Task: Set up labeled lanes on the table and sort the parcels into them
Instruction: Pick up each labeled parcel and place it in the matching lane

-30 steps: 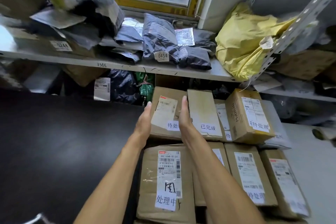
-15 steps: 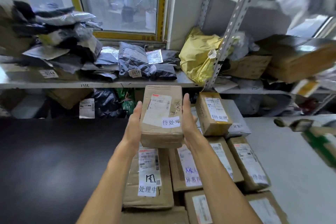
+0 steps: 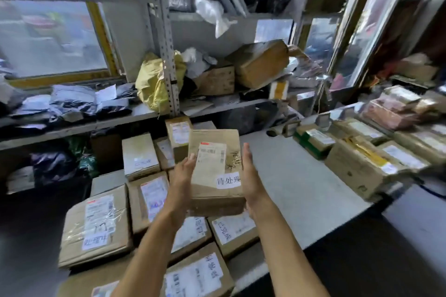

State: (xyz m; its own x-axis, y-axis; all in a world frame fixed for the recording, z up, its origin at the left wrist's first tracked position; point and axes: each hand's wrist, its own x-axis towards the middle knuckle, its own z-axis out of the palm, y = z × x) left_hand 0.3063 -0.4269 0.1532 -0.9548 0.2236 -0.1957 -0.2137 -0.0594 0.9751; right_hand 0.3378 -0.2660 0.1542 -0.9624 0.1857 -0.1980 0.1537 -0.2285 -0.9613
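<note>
I carry a brown cardboard parcel [image 3: 217, 202] in the air, clamped between my two flat hands. It bears a white shipping label and a handwritten white tag near its right edge. My left hand [image 3: 181, 176] presses its left side with fingers straight. My right hand [image 3: 251, 176] presses the right side the same way. The parcel hangs above a group of tagged cardboard parcels [image 3: 94, 226] lying flat at the left end of the grey table [image 3: 301, 183].
More taped parcels [image 3: 357, 169] line the table's right end and back corner. Behind stands a metal rack [image 3: 166, 55] with grey mailer bags [image 3: 72, 103], a yellow bag [image 3: 152, 84] and boxes. A dark surface [image 3: 36, 236] lies at the left.
The parcel has been lifted off the group at the back and carried up and to the right between both hands. My view has swung right, and the parcels on the right have come into sight.
</note>
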